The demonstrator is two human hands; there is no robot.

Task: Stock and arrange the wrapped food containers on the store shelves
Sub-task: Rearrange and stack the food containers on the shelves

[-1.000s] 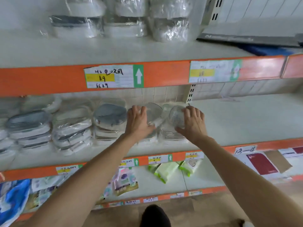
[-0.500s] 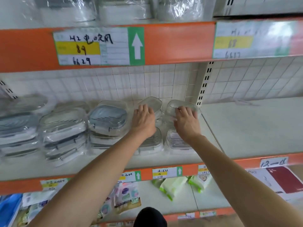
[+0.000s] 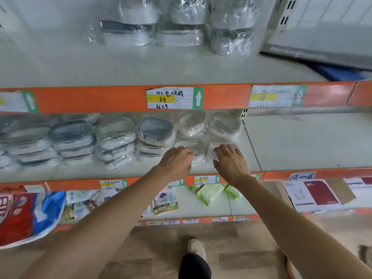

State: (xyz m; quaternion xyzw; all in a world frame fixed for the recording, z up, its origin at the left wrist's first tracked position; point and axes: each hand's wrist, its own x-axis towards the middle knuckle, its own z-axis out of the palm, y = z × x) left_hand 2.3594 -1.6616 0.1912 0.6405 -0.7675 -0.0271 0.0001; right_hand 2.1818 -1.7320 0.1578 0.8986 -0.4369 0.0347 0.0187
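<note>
Head view: both hands reach onto the middle shelf (image 3: 302, 146). Left hand (image 3: 176, 163) curls its fingers on one wrapped container (image 3: 191, 146); right hand (image 3: 231, 160) rests loosely spread fingers on the neighbouring container (image 3: 216, 147).

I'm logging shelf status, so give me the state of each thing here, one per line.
Left hand: fingers curled on the front-left clear wrapped container.
Right hand: fingers spread on the front-right clear wrapped container.
Grey-lidded wrapped container stacks: piled, leaning.
Middle white shelf: right section bare.
</note>
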